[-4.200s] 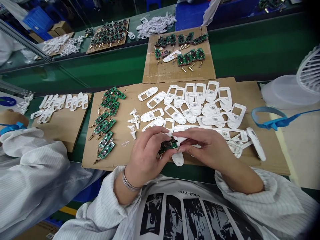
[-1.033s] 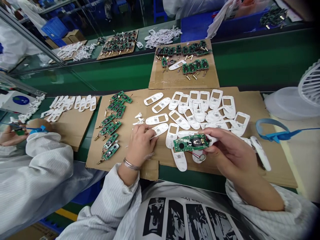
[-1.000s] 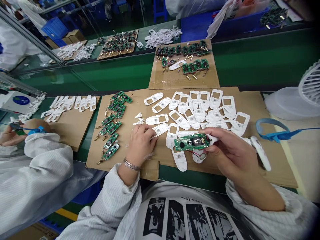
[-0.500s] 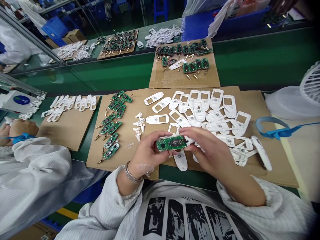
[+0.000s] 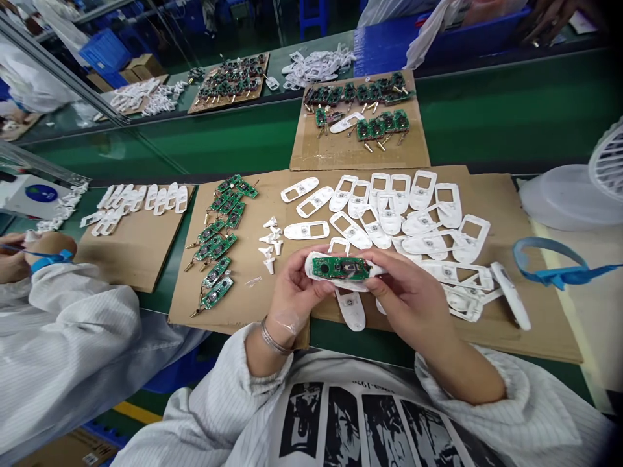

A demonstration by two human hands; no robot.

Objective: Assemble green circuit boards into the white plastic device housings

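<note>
Left hand [image 5: 294, 292] and right hand [image 5: 413, 295] grip opposite ends of a white casing [image 5: 310, 266], a green circuit board [image 5: 338, 268] lying along it, above a cardboard sheet [image 5: 231, 314] on a green counter [image 5: 363, 340]. More boards [image 5: 217, 292] line the sheet's left side, beside a cluster of small white parts [image 5: 268, 251], while white shells [image 5: 390, 218], some overlapping, spread across the middle and right. A blue strap [image 5: 555, 277] curls at far right; at left, a co-worker's striped white sleeve [image 5: 82, 324] reaches toward a second cardboard sheet [image 5: 124, 259].
</note>
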